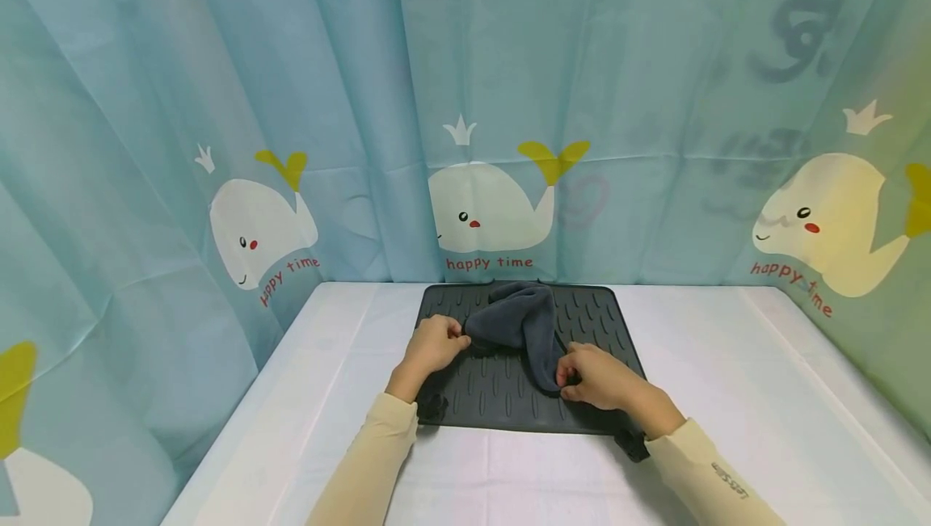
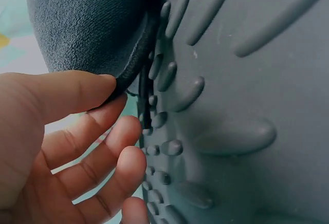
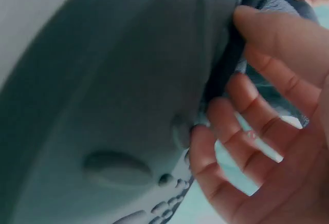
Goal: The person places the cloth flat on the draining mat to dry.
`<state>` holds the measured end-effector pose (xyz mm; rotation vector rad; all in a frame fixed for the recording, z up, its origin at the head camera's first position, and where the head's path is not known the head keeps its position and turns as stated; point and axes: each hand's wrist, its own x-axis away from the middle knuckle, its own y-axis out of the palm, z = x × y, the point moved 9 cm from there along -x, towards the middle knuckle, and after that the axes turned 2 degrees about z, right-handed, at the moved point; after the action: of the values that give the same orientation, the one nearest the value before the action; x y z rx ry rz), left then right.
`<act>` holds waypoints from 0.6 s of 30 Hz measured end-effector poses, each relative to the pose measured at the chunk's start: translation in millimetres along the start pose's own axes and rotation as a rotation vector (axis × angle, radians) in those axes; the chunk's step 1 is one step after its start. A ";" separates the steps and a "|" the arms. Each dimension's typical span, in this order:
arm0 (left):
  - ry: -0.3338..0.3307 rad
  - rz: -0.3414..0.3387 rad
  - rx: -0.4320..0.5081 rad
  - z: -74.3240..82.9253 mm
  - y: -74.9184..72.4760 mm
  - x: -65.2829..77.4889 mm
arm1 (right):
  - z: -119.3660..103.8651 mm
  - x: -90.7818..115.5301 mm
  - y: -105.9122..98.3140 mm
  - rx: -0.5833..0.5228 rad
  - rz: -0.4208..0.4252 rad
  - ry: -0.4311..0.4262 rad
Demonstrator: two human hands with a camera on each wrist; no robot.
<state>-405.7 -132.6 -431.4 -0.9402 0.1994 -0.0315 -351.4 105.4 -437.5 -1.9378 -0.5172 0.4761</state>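
Observation:
A dark grey-blue cloth (image 1: 534,324) with a darker hemmed edge lies bunched over a black ridged rubber mat (image 1: 465,405). My left hand (image 1: 433,342) pinches the cloth's left corner. In the left wrist view, that thumb and forefinger grip the rolled hem (image 2: 134,62), while the other fingers stay loosely bent below it. At the cloth's lower right corner is my right hand (image 1: 600,376), its thumb and fingers pinching the edge close over the mat. The right wrist view shows the dark hem (image 3: 229,62) between thumb and fingertips.
The mat lies on a white-covered table (image 1: 349,340), near its back edge. A pale blue curtain (image 1: 640,106) printed with whales hangs behind and along both sides. Small black wrist devices (image 1: 631,443) sit beside the forearms, over the mat's front corners.

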 end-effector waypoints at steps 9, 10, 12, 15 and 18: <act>-0.043 0.061 0.052 -4.0 -14.1 -1.2 | -1.3 -2.2 4.1 0.068 -0.015 0.020; -0.044 0.062 0.059 -4.4 -15.2 -1.3 | -0.3 -2.5 5.1 0.066 -0.020 0.022; -0.043 0.066 0.072 -5.3 -17.6 -1.1 | 1.5 -1.9 5.3 0.068 -0.013 0.013; -0.042 0.075 0.084 -8.0 -21.5 -0.6 | 5.9 0.8 3.1 0.044 0.020 0.000; -0.051 0.092 0.093 -11.2 -26.0 -0.6 | 11.5 6.3 -4.2 0.025 0.082 -0.017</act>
<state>-406.8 -156.9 -416.8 -0.8375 0.1918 0.0677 -353.1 119.1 -438.8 -1.9378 -0.4416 0.5496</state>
